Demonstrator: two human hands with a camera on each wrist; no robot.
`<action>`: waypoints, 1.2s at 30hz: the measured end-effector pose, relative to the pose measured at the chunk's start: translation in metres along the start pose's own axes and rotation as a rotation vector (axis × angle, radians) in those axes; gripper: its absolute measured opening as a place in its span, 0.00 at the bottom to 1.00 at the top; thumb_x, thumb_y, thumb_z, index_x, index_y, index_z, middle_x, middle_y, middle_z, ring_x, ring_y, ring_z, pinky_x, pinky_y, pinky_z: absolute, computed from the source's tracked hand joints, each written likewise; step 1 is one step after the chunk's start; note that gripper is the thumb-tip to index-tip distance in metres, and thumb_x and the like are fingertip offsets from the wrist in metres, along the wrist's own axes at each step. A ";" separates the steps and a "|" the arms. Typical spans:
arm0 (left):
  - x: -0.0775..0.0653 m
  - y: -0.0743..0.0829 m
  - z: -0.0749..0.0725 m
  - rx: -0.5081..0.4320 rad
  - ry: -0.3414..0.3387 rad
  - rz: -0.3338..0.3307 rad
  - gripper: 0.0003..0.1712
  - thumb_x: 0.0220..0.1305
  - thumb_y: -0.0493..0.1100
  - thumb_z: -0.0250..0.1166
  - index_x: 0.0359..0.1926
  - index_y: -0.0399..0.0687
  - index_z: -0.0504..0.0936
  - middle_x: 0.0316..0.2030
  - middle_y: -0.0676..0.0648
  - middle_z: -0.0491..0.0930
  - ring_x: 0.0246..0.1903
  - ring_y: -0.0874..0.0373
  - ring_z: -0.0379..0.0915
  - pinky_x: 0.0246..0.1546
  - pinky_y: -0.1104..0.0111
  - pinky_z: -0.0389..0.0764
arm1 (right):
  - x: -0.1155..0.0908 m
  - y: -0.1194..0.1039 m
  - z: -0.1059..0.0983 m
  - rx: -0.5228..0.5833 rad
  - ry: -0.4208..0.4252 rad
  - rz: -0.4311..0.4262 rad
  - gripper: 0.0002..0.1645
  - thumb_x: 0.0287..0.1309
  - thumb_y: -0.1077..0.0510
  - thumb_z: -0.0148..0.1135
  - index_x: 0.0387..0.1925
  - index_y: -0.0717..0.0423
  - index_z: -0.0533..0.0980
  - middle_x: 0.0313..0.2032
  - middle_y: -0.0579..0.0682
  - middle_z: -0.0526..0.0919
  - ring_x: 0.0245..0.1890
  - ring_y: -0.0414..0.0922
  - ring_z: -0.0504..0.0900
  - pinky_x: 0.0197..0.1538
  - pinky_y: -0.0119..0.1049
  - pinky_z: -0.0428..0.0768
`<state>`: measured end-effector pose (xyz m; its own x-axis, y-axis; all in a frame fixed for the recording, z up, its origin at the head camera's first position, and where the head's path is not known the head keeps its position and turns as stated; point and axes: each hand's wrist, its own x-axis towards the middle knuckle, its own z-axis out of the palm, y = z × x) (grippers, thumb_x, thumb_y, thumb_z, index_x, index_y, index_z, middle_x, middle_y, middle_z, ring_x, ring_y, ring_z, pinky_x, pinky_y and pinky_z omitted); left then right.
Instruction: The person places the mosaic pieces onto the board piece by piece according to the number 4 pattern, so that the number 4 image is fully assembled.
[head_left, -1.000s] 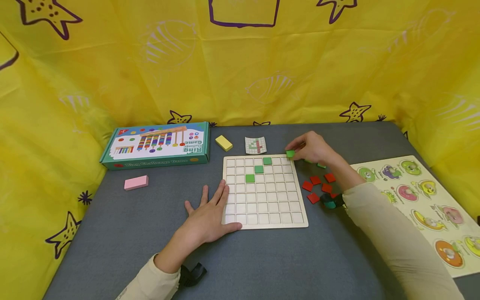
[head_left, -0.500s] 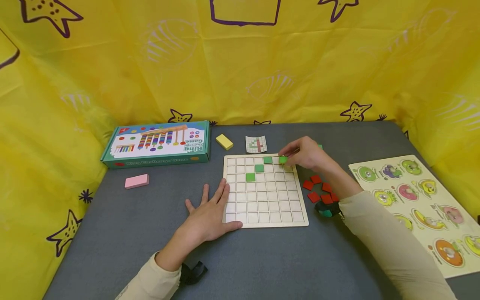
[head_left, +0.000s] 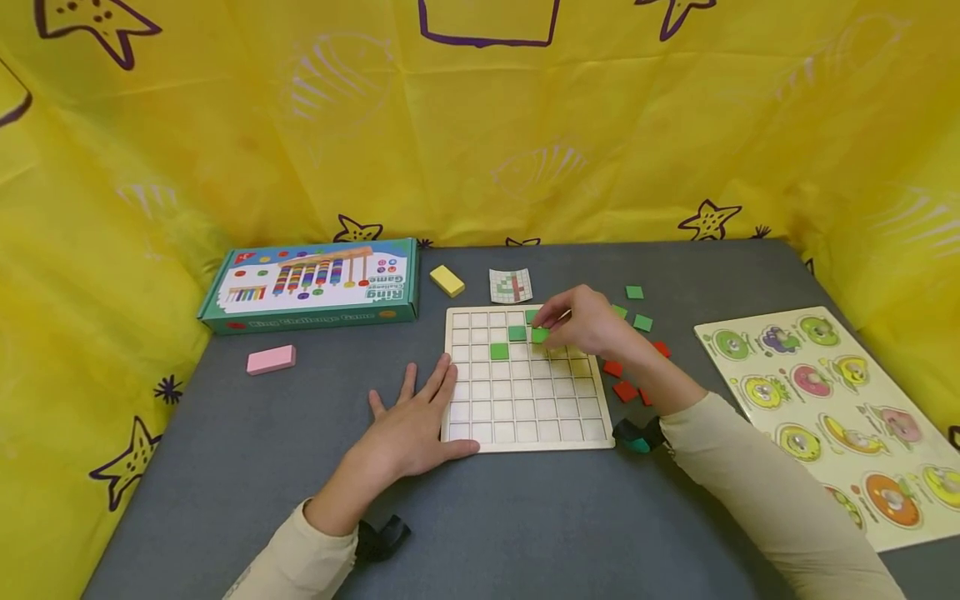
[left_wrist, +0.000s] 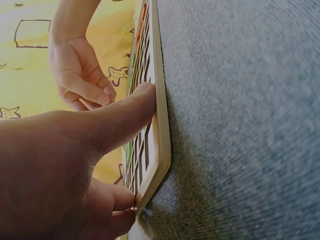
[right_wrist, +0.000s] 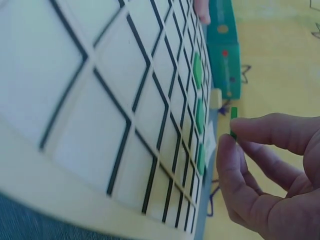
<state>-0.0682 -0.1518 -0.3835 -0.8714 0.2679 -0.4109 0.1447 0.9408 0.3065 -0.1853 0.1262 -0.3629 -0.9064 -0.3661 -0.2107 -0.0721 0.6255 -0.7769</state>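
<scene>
A white grid board (head_left: 525, 410) lies on the table, with three green tiles (head_left: 499, 351) set in a diagonal line in its upper cells. My left hand (head_left: 408, 433) rests along the board's left edge, fingers spread; in the left wrist view its thumb (left_wrist: 132, 107) lies over the rim. Between thumb and fingertips, my right hand (head_left: 588, 323) pinches another green tile (right_wrist: 234, 120), held over the upper part of the grid. The right wrist view shows that tile edge-on. The fingers partly cover the uppermost set tile in the head view.
Loose green tiles (head_left: 642, 322) and red tiles (head_left: 625, 392) lie right of the board. Behind it are a small patterned card (head_left: 510, 286) and a yellow block (head_left: 447, 281). A game box (head_left: 311, 287) and pink block (head_left: 272, 360) sit left; a fruit puzzle board (head_left: 772, 354) lies right.
My right hand has moved left and toward me with the green tile, from the board's upper right corner to near the set tiles. My left hand has stayed on the board's edge.
</scene>
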 end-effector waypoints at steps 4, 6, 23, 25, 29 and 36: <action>-0.001 -0.002 -0.001 0.008 0.002 0.009 0.65 0.62 0.75 0.66 0.85 0.55 0.42 0.85 0.55 0.32 0.82 0.34 0.28 0.63 0.17 0.36 | 0.000 -0.006 0.009 -0.016 -0.005 -0.029 0.17 0.49 0.67 0.78 0.44 0.55 0.89 0.43 0.54 0.88 0.44 0.50 0.84 0.46 0.42 0.83; -0.001 -0.003 -0.001 0.014 0.005 0.013 0.65 0.61 0.75 0.66 0.85 0.56 0.42 0.85 0.55 0.32 0.82 0.34 0.28 0.63 0.17 0.35 | -0.001 -0.009 0.013 -0.015 -0.009 -0.041 0.17 0.49 0.68 0.78 0.43 0.55 0.89 0.41 0.54 0.89 0.43 0.50 0.84 0.45 0.41 0.84; 0.001 -0.005 -0.001 0.014 -0.007 0.016 0.66 0.61 0.76 0.66 0.85 0.56 0.41 0.85 0.56 0.31 0.82 0.33 0.28 0.64 0.17 0.37 | 0.009 -0.031 0.051 -0.085 -0.073 -0.069 0.15 0.42 0.69 0.78 0.36 0.54 0.89 0.31 0.48 0.88 0.35 0.44 0.82 0.40 0.34 0.80; 0.000 -0.005 -0.001 0.016 -0.008 0.015 0.66 0.61 0.76 0.66 0.85 0.55 0.41 0.85 0.56 0.31 0.82 0.33 0.28 0.63 0.17 0.37 | 0.011 -0.033 0.054 -0.098 -0.077 -0.076 0.15 0.41 0.69 0.77 0.35 0.54 0.89 0.31 0.47 0.88 0.35 0.43 0.82 0.40 0.34 0.79; 0.000 -0.005 -0.001 0.018 -0.011 0.016 0.65 0.62 0.75 0.66 0.85 0.56 0.41 0.85 0.55 0.30 0.82 0.33 0.27 0.64 0.17 0.37 | 0.014 -0.038 0.060 -0.119 -0.086 -0.079 0.16 0.40 0.70 0.76 0.35 0.53 0.89 0.30 0.46 0.87 0.35 0.42 0.82 0.40 0.33 0.79; -0.002 -0.003 0.000 0.023 -0.002 0.020 0.65 0.62 0.74 0.66 0.85 0.55 0.41 0.85 0.55 0.32 0.82 0.33 0.29 0.63 0.17 0.38 | 0.017 -0.041 0.066 -0.127 -0.113 -0.079 0.15 0.42 0.70 0.76 0.35 0.54 0.89 0.30 0.46 0.87 0.34 0.43 0.81 0.38 0.33 0.78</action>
<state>-0.0672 -0.1557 -0.3835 -0.8674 0.2868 -0.4066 0.1726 0.9399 0.2946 -0.1702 0.0487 -0.3742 -0.8438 -0.4882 -0.2229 -0.1997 0.6711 -0.7140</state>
